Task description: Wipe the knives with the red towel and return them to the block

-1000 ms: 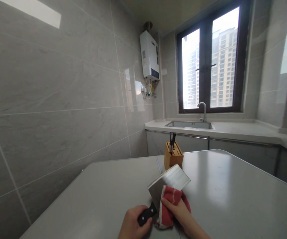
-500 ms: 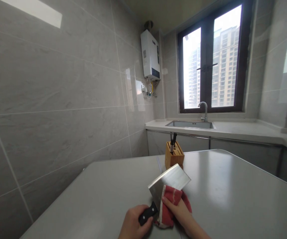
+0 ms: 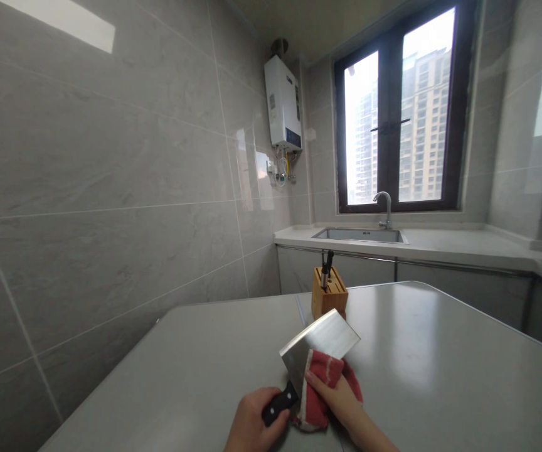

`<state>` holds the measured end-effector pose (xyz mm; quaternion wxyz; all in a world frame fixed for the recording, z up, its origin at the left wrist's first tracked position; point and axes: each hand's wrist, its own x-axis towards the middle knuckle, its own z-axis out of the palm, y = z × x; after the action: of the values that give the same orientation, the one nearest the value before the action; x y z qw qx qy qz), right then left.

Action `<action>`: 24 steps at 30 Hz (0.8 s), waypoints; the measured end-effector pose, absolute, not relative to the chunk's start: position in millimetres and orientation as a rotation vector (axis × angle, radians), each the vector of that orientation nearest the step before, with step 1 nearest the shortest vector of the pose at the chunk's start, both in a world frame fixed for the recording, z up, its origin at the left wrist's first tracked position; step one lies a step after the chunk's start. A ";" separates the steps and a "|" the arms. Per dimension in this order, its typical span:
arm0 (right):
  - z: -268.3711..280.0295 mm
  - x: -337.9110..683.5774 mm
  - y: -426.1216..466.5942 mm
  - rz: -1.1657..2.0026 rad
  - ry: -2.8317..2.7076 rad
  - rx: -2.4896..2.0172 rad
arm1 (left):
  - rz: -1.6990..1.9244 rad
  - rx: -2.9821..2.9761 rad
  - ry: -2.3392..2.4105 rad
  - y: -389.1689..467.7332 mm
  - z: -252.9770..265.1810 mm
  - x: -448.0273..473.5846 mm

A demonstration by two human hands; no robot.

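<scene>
My left hand (image 3: 256, 419) is wrapped round the black handle of a cleaver (image 3: 320, 339). Its broad steel blade tilts up and away to the right, above the table. In my right hand (image 3: 339, 402) is a red cloth (image 3: 322, 376) with a pale edge, folded over the lower part of the blade. My thumb lies on the near side of the cloth; the other fingers are hidden behind it. Just beyond the blade stands a wooden knife block (image 3: 330, 298), with a couple of black-handled tools in its slots.
The light grey table (image 3: 196, 370) spreads to both sides of my hands. Behind it runs a white counter (image 3: 463, 242) with a sink (image 3: 360, 235) and a tap (image 3: 384, 210). A water heater (image 3: 283, 103) hangs on the wall, left of the window (image 3: 388, 125).
</scene>
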<state>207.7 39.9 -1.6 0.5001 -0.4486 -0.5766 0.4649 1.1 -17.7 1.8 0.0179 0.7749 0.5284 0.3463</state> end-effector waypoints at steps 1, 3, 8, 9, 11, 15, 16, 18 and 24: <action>-0.5 207.6 39.3 1.123 -1.390 -1.087 | 1.067 2.403 1.646 -17.6 1.6 1.2; 2.2 207.5 38.0 1.121 -1.377 -1.094 | 1.043 2.394 1.640 -17.6 1.6 1.6; 5.2 207.5 36.2 1.126 -1.355 -1.097 | 1.019 2.365 1.618 -18.9 4.6 3.4; 4.5 207.5 36.5 1.127 -1.360 -1.090 | 1.020 2.366 1.614 -19.3 5.3 3.6; 2.4 207.6 37.5 1.127 -1.374 -1.083 | 1.025 2.373 1.611 -20.3 6.4 3.5; 0.0 207.9 39.2 1.127 -1.398 -1.098 | 1.030 2.382 1.601 -21.1 7.7 3.2; -0.1 207.9 39.4 1.127 -1.401 -1.101 | 1.036 2.383 1.599 -20.9 7.7 3.2; -0.3 207.7 39.3 1.131 -1.410 -1.103 | 1.059 2.385 1.602 -20.5 7.3 3.5; -2.7 207.4 37.9 1.135 -1.432 -1.068 | 1.095 2.396 1.576 -20.6 6.2 4.1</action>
<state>207.4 37.9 -2.7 0.4905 -0.4396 -0.5898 0.4673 4.1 -20.6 6.2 0.0357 0.7800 0.5132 0.3563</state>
